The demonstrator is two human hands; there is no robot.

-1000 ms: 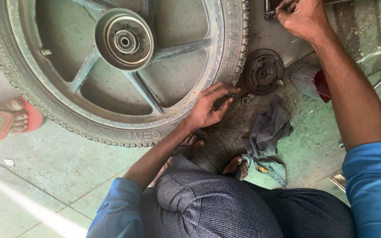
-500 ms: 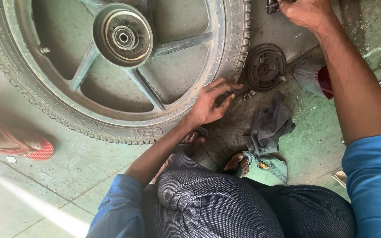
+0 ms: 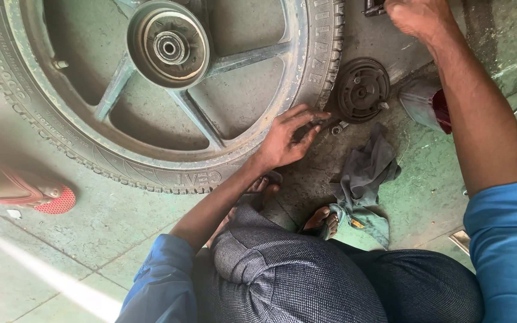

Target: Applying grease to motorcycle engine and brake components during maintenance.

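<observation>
Hands at a wheel lying flat on a workshop floor

The big spoked wheel lies flat on the green floor; the left hand rests spread on its tyre edge, fingers loose, grasping nothing. Just beside sits a round brake plate, below it a grey rag. The right hand reaches the top edge; its grip can't be told.

Both arms wear bright blue sleeves pushed up past the elbow, leaving the forearms bare; the left hand and right hand are gloveless and ringless; the trousers are dark grey, finely woven; sandals on the feet
</observation>
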